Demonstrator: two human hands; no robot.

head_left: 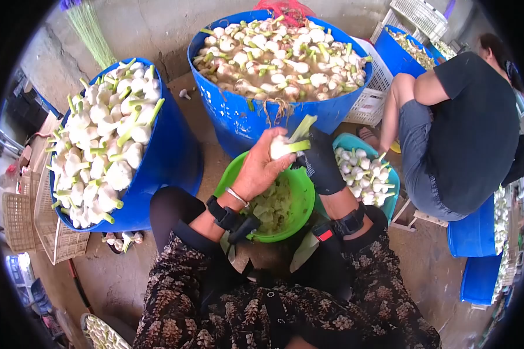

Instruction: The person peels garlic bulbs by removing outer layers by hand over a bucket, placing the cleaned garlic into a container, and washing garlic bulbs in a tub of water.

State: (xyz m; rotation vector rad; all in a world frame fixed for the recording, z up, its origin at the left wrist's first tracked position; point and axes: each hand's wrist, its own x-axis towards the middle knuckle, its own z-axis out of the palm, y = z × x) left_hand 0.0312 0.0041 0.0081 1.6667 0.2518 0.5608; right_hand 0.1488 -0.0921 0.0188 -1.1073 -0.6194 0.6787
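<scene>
Bare, my left hand [257,170] is wrapped round a white garlic bulb [279,148] whose short green stem points right. My right hand [322,164], in a dark glove, is closed at the stem end. A pale green strip of peel [304,125] stands up beside its fingers; the fingertips are partly hidden. Below both hands a bright green basin [306,205] holds loose peelings [273,212]. Close to my right wrist sits a teal basin [393,199] of cleaned garlic bulbs [361,173].
A large blue tub [227,110] of garlic in murky water stands ahead. Another blue tub [177,157], heaped with white bulbs, is at left beside plastic crates [58,235]. A person [474,128] in dark clothes sits at right, near more blue tubs [470,235].
</scene>
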